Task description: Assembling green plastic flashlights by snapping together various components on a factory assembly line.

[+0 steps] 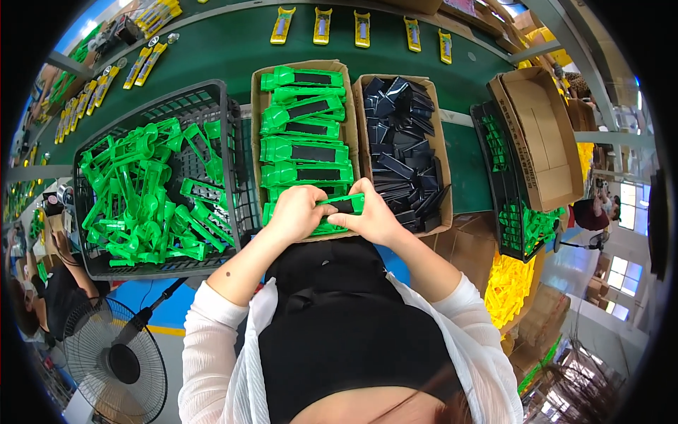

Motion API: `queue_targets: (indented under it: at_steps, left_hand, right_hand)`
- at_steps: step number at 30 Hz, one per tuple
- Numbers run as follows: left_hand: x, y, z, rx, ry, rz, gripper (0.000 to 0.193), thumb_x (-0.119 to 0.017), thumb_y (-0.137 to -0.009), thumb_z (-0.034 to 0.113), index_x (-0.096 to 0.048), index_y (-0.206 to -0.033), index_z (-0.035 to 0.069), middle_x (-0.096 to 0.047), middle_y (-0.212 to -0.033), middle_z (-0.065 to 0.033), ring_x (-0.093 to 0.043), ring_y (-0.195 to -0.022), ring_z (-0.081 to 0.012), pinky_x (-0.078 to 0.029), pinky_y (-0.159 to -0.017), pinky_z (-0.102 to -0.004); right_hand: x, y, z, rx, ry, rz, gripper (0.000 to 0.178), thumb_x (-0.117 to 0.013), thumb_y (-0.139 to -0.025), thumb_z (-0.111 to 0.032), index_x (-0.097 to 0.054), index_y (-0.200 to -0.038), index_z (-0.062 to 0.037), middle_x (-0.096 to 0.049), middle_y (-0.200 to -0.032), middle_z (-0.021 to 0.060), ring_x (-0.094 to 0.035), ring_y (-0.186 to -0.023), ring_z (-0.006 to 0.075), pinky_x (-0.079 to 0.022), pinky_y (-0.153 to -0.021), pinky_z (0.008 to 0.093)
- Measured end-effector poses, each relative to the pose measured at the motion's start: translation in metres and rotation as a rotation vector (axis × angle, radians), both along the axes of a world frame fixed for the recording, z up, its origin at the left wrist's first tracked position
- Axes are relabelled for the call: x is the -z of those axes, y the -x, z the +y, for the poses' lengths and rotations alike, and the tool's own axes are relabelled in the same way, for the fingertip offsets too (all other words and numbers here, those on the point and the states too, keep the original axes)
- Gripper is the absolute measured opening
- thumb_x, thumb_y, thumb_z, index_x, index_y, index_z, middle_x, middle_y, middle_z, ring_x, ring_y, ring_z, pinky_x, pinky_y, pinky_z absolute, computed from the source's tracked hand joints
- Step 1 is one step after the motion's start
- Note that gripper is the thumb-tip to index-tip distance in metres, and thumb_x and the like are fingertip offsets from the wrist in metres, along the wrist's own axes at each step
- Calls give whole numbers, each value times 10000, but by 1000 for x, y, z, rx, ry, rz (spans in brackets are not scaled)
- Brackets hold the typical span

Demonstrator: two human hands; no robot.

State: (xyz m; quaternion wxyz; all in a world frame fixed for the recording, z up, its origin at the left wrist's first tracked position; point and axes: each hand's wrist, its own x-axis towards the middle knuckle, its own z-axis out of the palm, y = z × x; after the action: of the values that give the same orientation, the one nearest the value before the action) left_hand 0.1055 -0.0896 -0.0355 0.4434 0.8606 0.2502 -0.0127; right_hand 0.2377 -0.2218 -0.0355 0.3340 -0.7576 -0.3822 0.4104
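Between my two hands is a green plastic housing with a black panel set in its face. My left hand closes on its left end, the thumb against the panel. My right hand grips the right end, its thumb pressing near the lower edge. Both hands are over the near end of a cardboard box, where several green housings with black panels lie stacked in a column. Just right of it, a second cardboard box holds a heap of loose glossy black panels.
At left a black crate is full of green housings. Yellow units sit on the green conveyor beyond. On the right stand a tilted carton, another crate and yellow parts. A fan is lower left.
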Motion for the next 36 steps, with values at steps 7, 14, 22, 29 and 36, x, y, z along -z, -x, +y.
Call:
queue_targets:
  at_steps: [7, 14, 22, 29, 36]
  left_hand:
    - [26, 0, 0, 97, -153, -15, 207, -707, -672, 254, -634, -690, 61, -584, -685, -107, -587, -680, -297, -464, -591, -402]
    - [65, 18, -18, -1, -597, -228, 347, -727, -583, 184, -543, -864, 97, -478, -841, -69, -491, -847, -248, -382, -745, -378]
    - [51, 9, 21, -177, -420, -510, 294, -719, -674, 221, -555, -862, 64, -546, -906, -99, -510, -896, -311, -400, -787, -411]
    - [101, 140, 166, -587, -789, 279, 105, -532, -703, 55, -573, -799, 43, -561, -828, -131, -536, -841, -315, -464, -718, -416]
    - [131, 153, 119, 52, -690, 204, 421, -767, -490, 177, -587, -854, 68, -535, -919, -92, -490, -972, -285, -441, -804, -397]
  right_hand:
    - [23, -2, -15, -50, 81, 158, 598, -719, -735, -338, -391, -1126, -28, -560, -890, 143, -552, -855, 217, -442, -752, 319]
    - [60, -97, -19, 135, 195, -762, 310, -633, -767, -259, -524, -967, -49, -526, -946, 166, -571, -836, 368, -480, -698, 441]
    - [93, -139, -48, 81, 80, -875, 205, -524, -832, -198, -593, -927, -30, -589, -851, 178, -573, -841, 372, -463, -727, 440]
    - [51, -91, -35, 258, -16, -113, 229, -463, -922, -207, -507, -778, -34, -578, -600, 39, -459, -428, 67, -358, -403, 225]
    - [28, -46, -8, 217, -56, 208, 214, -519, -903, -232, -557, -808, -45, -438, -608, -51, -444, -546, 35, -367, -475, 210]
